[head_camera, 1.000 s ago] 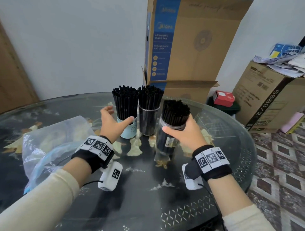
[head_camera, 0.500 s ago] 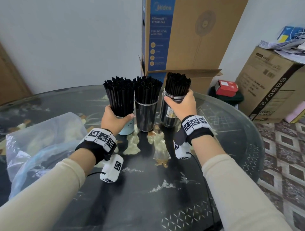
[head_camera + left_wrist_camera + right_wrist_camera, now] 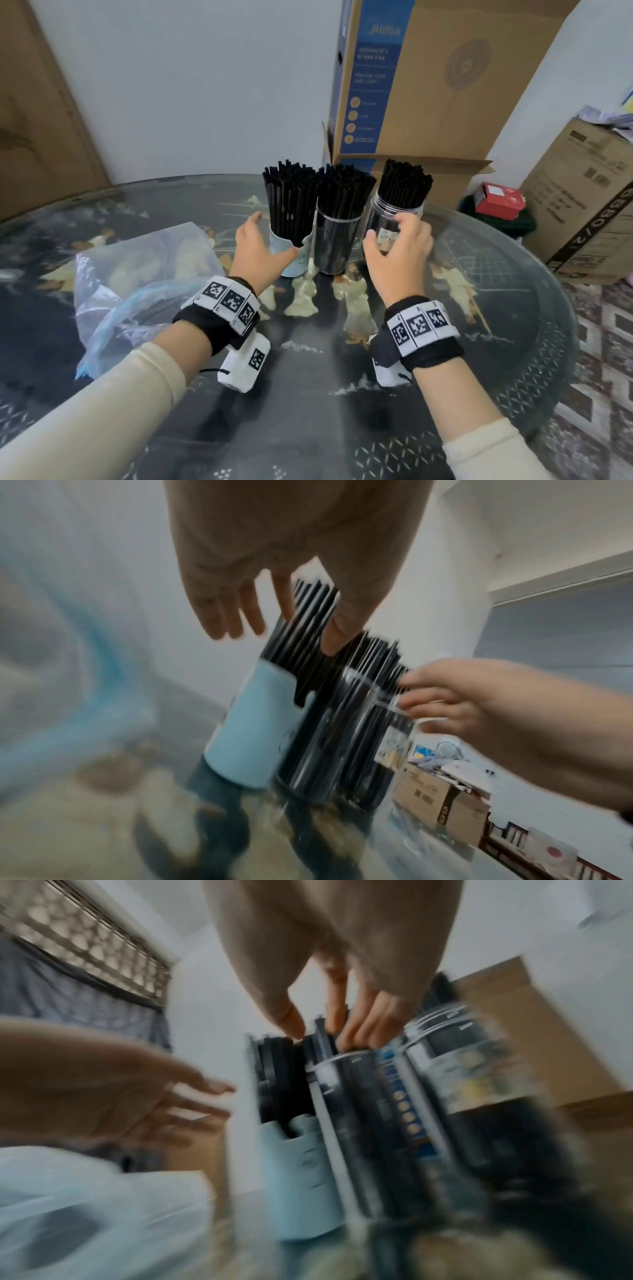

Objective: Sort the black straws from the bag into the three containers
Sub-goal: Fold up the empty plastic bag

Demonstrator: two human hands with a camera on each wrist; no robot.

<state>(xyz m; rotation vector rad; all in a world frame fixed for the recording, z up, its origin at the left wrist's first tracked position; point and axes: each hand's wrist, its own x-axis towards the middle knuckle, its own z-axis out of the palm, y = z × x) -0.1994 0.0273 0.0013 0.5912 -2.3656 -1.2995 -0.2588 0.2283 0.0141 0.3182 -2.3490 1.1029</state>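
Note:
Three containers stand in a row at the far side of the table, each packed with upright black straws [image 3: 291, 202]: a light blue cup [image 3: 291, 260], a dark glass [image 3: 334, 243] and a clear plastic jar [image 3: 387, 212]. My left hand [image 3: 265, 240] hovers just left of the blue cup [image 3: 253, 731], fingers spread and holding nothing. My right hand [image 3: 390, 233] is in front of the jar [image 3: 479, 1085] with loosely curved fingers that hold nothing. The clear plastic bag [image 3: 137, 274] lies crumpled at the left; I see no straws in it.
A tall fan carton [image 3: 428, 78] stands right behind the containers. Off the table's right edge [image 3: 548, 291] sit a red box [image 3: 500, 202] and a large carton [image 3: 582, 205]. A wooden panel leans at the far left.
My right hand carried the clear jar away from me into the row beside the glass and let go. My left hand released the blue cup and opened.

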